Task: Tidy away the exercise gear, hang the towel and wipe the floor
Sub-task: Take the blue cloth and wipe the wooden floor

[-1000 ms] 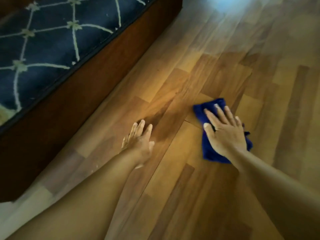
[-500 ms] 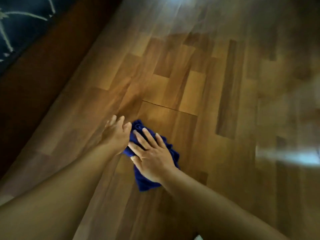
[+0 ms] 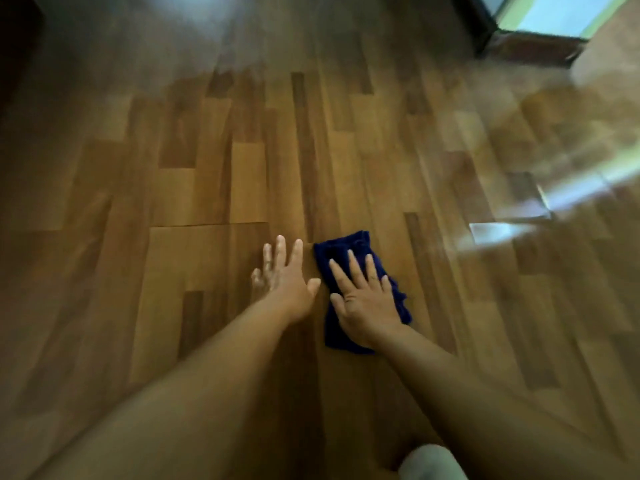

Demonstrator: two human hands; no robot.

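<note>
Wooden floor (image 3: 346,150), wiping step in hand.
I see my right hand (image 3: 367,306) flat on the blue cloth (image 3: 346,247) mid-frame, left hand (image 3: 284,282) spread on bare boards beside; next I'd sweep onward.

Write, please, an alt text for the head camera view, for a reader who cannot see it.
A person's right hand presses flat on a dark blue cloth on a wooden plank floor. The left hand rests open on the floor just beside the cloth, and both bare forearms reach in from below.
</note>
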